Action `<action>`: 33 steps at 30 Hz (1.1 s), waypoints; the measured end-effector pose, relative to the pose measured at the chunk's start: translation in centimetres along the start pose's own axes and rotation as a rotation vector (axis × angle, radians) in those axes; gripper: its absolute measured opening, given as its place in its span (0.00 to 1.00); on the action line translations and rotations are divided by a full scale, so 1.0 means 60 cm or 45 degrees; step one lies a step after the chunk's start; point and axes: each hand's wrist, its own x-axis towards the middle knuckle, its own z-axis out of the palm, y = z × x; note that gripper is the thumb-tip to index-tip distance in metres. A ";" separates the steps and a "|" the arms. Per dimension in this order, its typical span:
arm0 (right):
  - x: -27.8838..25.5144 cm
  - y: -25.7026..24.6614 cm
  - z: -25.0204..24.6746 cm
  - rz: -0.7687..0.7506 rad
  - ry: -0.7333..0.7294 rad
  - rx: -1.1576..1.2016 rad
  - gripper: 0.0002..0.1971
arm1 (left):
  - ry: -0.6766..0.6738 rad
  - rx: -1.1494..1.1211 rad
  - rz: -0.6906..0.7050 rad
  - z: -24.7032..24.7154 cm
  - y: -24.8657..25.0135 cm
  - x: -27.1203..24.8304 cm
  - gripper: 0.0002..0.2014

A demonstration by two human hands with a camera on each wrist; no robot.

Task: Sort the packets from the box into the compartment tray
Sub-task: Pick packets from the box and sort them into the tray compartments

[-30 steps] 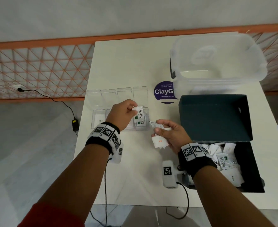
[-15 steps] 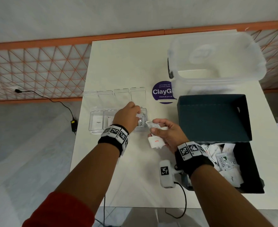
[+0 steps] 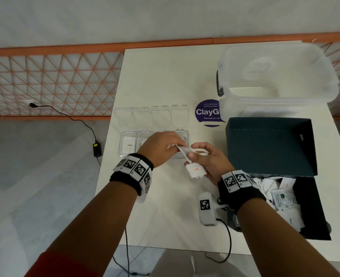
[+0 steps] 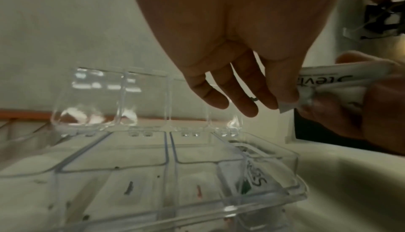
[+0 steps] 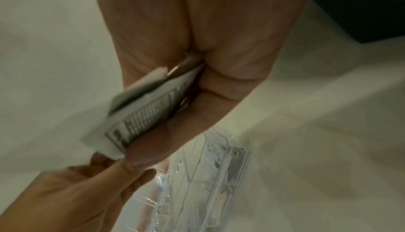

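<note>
As both meet over the tray [image 3: 125,134], left hand [image 3: 161,146] pinching right hand's [image 3: 207,160] Stevia packet [image 3: 183,150]

We are reading "ClayG", cut off by the clear tub, on the round purple sticker [image 3: 208,114] lying on the table, with "Let's keep our pantries clean" above it and "Clean as you go" below. We are making out "Stevia" on a packet in the box [image 3: 280,199], and most of the same word, upside down, on the Stevia packet [image 4: 335,83] being pinched between our two hands. A sachet in the tray's leftmost compartment [image 3: 129,144] is showing "Sugar". The small red word on the white packet [image 3: 196,170] under our right hand is staying too small to read.
</note>
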 end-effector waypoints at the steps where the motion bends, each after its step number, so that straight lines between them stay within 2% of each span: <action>1: -0.001 0.001 -0.001 0.000 0.011 0.010 0.17 | 0.014 -0.052 -0.068 -0.003 -0.003 -0.002 0.09; 4: -0.002 0.007 -0.008 -0.003 0.066 0.010 0.12 | 0.073 -0.153 -0.307 -0.013 -0.008 -0.004 0.05; 7: -0.003 0.013 -0.012 0.019 0.098 -0.017 0.12 | 0.112 -0.223 -0.513 -0.025 -0.013 -0.001 0.07; 11: -0.004 0.015 -0.015 0.038 0.125 -0.017 0.13 | 0.083 -0.350 -0.635 -0.032 -0.007 0.003 0.04; 15: -0.007 0.015 -0.014 0.046 0.128 -0.018 0.13 | 0.057 -0.350 -0.665 -0.033 -0.003 -0.001 0.05; 17: -0.008 0.015 -0.014 0.044 0.127 -0.016 0.13 | 0.047 -0.320 -0.667 -0.033 -0.001 -0.001 0.01; 20: -0.010 0.018 -0.012 0.041 0.126 -0.022 0.13 | 0.071 -0.293 -0.645 -0.031 -0.004 0.001 0.08; 24: -0.012 0.019 -0.012 0.044 0.132 -0.034 0.13 | 0.127 -0.232 -0.597 -0.028 -0.013 0.010 0.08; 28: -0.013 0.018 -0.014 0.055 0.136 -0.032 0.13 | 0.048 -0.086 -0.585 -0.016 -0.016 0.025 0.10; 33: -0.010 0.017 -0.016 0.062 0.136 -0.059 0.13 | -0.057 0.083 -0.578 0.009 -0.012 0.048 0.05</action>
